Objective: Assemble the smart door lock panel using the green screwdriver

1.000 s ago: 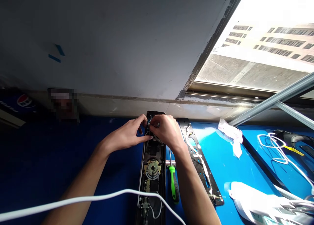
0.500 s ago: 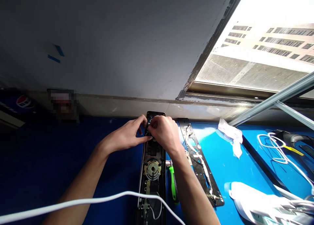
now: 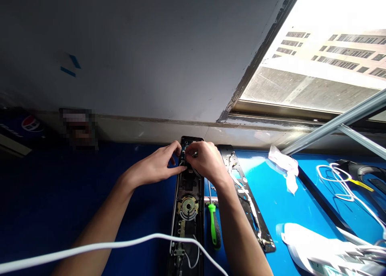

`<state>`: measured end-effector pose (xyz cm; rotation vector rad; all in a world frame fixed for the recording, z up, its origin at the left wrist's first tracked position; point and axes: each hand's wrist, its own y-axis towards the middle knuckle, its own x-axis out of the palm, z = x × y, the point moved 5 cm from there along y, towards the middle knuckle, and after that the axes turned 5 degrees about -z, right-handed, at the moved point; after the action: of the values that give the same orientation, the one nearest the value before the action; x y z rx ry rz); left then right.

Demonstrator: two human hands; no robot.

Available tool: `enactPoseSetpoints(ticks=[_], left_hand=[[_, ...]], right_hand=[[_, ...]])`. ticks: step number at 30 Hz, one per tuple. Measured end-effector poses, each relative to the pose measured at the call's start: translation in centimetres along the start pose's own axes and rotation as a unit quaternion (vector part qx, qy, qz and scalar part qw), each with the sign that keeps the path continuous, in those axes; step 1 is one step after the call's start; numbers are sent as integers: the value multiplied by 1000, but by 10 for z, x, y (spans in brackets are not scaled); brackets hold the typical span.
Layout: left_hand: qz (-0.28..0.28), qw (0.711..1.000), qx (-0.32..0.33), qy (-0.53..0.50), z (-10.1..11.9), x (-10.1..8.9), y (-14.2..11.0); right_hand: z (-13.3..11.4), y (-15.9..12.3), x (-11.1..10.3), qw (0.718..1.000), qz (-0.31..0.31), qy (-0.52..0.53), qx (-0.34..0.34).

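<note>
Both hands work at the far end of a long black smart-lock body (image 3: 188, 191), which lies flat and lengthwise on the blue worktop (image 3: 280, 195), its far end right under the fingers. The left hand (image 3: 152, 166) has its fingers (image 3: 174, 150) curved around the body's left edge, closed against it. The right hand (image 3: 205, 161) is bunched over the top of the body, its fingertips (image 3: 188, 155) closed in on a small part there, though the knuckles hide what they pinch. Nearer than the fingers, the body's open back shows dark inner parts, a round brass-coloured hub (image 3: 187, 207) and a thin wire at the near end. To the right of the fingers lie a green-handled screwdriver (image 3: 213, 223) and a perforated black metal plate (image 3: 249, 203) with white strips along it. A white cable (image 3: 90, 248) crosses below both forearms.
</note>
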<state>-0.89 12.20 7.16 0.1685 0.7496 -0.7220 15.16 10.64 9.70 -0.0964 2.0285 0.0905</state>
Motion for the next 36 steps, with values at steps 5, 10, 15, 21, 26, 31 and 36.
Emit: enactPoseSetpoints(ticks=[5,10,15,21,26,31,36], left_hand=[[-4,1000,-4,2,-1,0,-2],[-7,1000,-7,4,3,-1,-2],[-4,1000,-6,22,6,1,-3],[-3,1000,-9,20,4,1,-4],[-8,1000,-8,18,4,1,-2],[-9,1000,-12,4,3,0,-2],[-6,1000,4,-13,4,0,0]], right_hand=[[-1,0,-1,1000,5,-6,0],[-2,0,-1,1000,7,-12,-2],[-1,0,0,1000,8,-18,-3],[-1,0,0,1000,8,-26,-1],[-3,-1,0,999,9,-33,-2],[-3,-2,-1,999,8,-33,-2],[-4,-2,0,999,11,-37,-2]])
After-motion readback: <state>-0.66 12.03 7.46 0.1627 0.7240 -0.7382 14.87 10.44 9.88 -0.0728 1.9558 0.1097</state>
